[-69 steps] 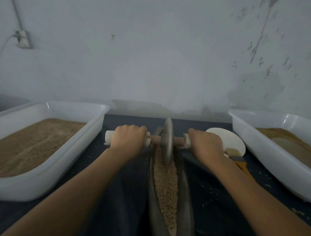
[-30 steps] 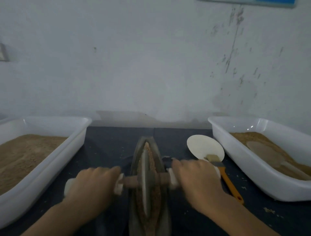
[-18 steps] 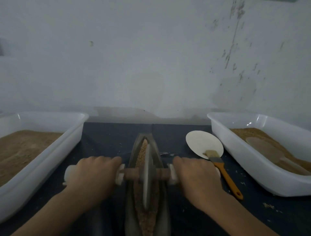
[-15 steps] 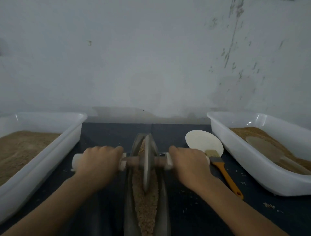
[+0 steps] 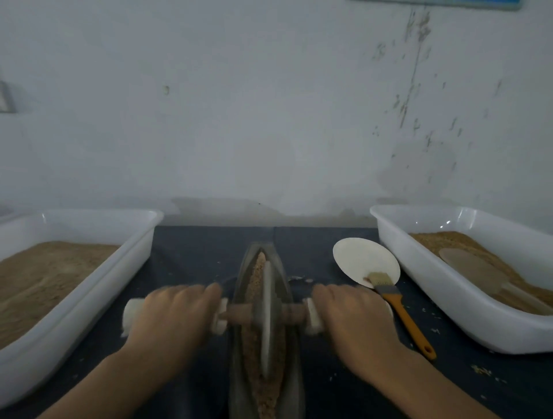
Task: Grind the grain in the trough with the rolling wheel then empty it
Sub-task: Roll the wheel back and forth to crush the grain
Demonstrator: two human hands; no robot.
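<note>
Standing in coarse tan grain (image 5: 257,338), grey disc-shaped rolling wheel (image 5: 266,314) fills boat-shaped trough (image 5: 284,287).

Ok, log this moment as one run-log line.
phase: grinding | left hand and right hand: gripping wooden axle handles | grey metal rolling wheel: upright in narrow grey trough | brown grain: not emptied

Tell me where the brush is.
The brush lies right of the trough, bristles on the white disc, beside the right hand.

words: none to read | numbers: none | labels: none | blue strip (image 5: 434,3) high on the wall (image 5: 239,104): too cut off to read
</note>
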